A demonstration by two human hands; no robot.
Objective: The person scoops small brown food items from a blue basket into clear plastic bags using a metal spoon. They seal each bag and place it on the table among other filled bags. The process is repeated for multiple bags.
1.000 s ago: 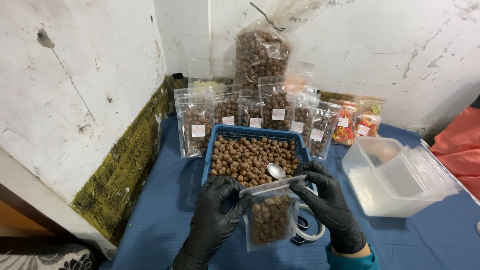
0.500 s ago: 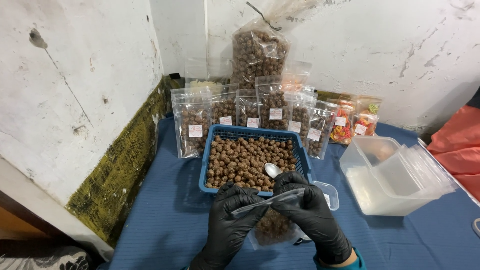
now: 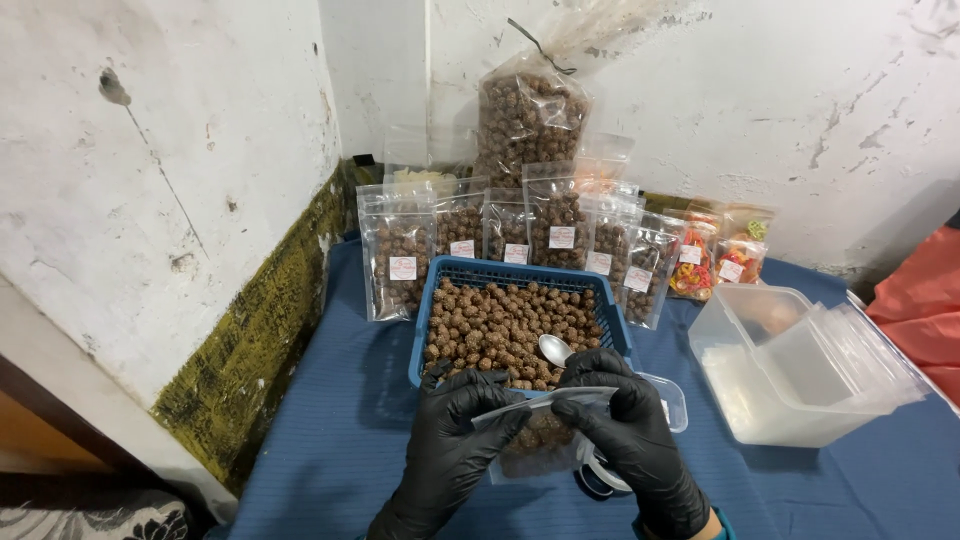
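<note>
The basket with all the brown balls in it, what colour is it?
Blue. The basket shows best in the head view, just beyond the gloved hands.

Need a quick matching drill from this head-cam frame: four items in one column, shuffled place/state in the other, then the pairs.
Items:
1. metal spoon
2. blue basket
3. small clear pouch
4. clear plastic tub

Places/states:
A. pinched along its top edge by the left hand and right hand
B. lying on the brown balls, bowl up
C. right of the basket, holding flat clear bags
D. centre of the blue cloth, heaped with brown balls

Pairs: 1-B, 2-D, 3-A, 4-C
</note>
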